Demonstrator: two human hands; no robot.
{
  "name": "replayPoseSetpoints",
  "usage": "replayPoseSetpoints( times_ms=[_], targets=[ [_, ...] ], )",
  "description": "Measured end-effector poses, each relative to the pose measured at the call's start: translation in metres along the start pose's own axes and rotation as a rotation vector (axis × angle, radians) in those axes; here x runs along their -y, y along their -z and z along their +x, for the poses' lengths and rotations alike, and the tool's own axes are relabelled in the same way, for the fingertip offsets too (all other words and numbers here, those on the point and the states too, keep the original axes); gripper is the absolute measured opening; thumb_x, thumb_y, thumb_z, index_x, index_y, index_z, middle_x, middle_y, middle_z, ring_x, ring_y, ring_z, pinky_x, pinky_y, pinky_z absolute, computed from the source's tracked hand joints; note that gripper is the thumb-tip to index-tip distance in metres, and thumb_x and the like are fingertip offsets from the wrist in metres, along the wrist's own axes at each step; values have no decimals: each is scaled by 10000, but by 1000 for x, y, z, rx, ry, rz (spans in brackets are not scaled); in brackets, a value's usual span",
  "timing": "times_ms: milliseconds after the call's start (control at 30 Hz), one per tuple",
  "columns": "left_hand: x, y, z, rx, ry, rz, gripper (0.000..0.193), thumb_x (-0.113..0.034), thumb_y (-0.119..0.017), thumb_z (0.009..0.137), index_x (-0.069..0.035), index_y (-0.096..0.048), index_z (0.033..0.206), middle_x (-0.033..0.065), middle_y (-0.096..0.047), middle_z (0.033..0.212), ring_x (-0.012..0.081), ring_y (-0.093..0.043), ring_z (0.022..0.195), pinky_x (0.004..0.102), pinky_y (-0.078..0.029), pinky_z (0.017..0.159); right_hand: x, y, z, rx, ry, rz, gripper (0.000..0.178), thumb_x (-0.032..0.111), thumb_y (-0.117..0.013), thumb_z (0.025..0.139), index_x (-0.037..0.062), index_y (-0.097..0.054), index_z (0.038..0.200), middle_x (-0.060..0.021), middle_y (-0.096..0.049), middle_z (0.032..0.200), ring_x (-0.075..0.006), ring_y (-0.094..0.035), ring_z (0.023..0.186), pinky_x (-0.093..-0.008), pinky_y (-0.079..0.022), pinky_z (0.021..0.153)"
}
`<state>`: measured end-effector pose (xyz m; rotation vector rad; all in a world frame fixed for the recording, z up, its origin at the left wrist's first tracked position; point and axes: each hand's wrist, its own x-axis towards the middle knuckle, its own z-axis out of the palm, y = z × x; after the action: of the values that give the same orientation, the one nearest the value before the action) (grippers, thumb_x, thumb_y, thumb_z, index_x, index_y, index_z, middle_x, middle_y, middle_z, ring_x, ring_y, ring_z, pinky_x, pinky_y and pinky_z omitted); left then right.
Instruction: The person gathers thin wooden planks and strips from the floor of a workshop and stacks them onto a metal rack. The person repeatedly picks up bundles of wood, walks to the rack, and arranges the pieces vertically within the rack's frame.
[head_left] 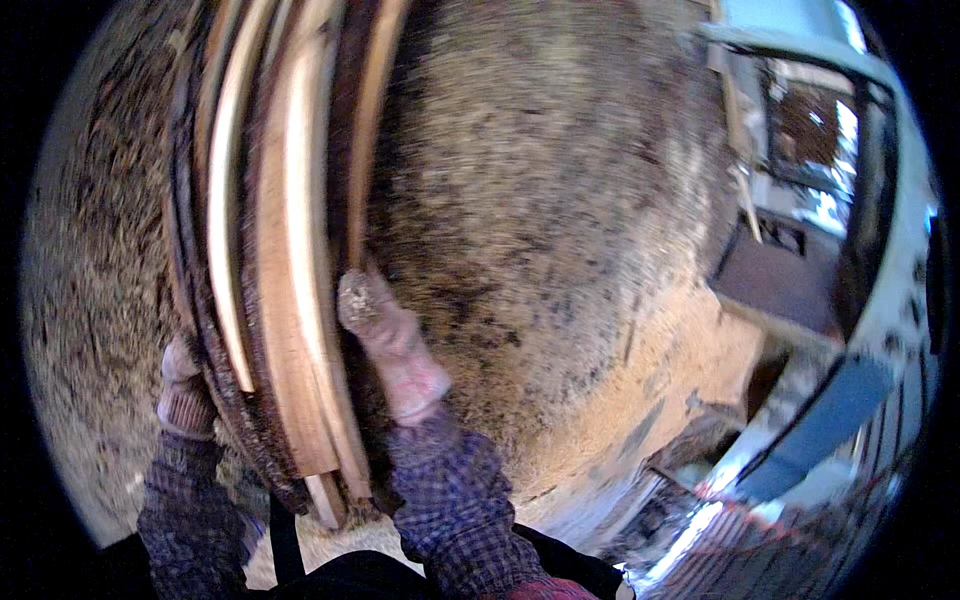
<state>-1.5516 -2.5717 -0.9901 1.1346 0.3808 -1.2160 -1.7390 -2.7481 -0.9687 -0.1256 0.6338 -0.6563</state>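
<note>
A bundle of long, rough-sawn wooden boards [290,400], several of them with dark bark edges, stretches away from me on the left half of the head view. My left hand [185,385], in a pale knit-cuffed work glove, grips the bundle's left side against a bark-covered slab [228,410]; its fingertips are hidden by the wood. On the opposite side, my right hand [392,340], gloved in dirty pinkish fabric, closes on the right edge beside a narrow board [368,150]. Near my body, the board ends are uneven. Checked sleeves cover both forearms.
Sawdust and wood chips cover the ground [540,200] around the bundle, with a paler sawdust heap [650,380] at right. Beyond it stands a light blue-green machine frame [885,200] with a brown panel [780,280]. A blue panel [820,430] sits lower right.
</note>
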Motion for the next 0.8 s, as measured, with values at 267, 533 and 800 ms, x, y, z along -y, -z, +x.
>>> replayPoseSetpoints(
  times_ms=[267, 533, 800],
  targets=[
    [8, 19, -2, -151, 30, 165, 314, -299, -464, 882, -36, -568, 1019, 63, -617, 865, 184, -603, 727, 334, -525, 670, 27, -49, -17, -172, 18, -65, 691, 129, -639, 777, 136, -234, 1336, -100, -428, 1221, -203, -500, 1017, -307, -438, 853],
    [22, 22, 12, -59, -62, 542, 261, -260, -493, 869, -37, -595, 958, 69, -620, 865, 181, -596, 745, 345, -508, 703, 37, -66, 21, -257, -11, -132, 657, 149, -644, 776, 108, -272, 1316, -97, -458, 1188, -200, -507, 1006, -309, -437, 855],
    [-10, -66, -87, 55, 112, 9, 273, -235, -597, 816, -36, -582, 1003, 25, -604, 890, 166, -589, 804, 327, -487, 745, 39, -98, -6, -311, -58, -167, 628, 169, -648, 774, 80, -310, 1296, -94, -488, 1155, -197, -514, 994, -310, -435, 858]
  ],
)
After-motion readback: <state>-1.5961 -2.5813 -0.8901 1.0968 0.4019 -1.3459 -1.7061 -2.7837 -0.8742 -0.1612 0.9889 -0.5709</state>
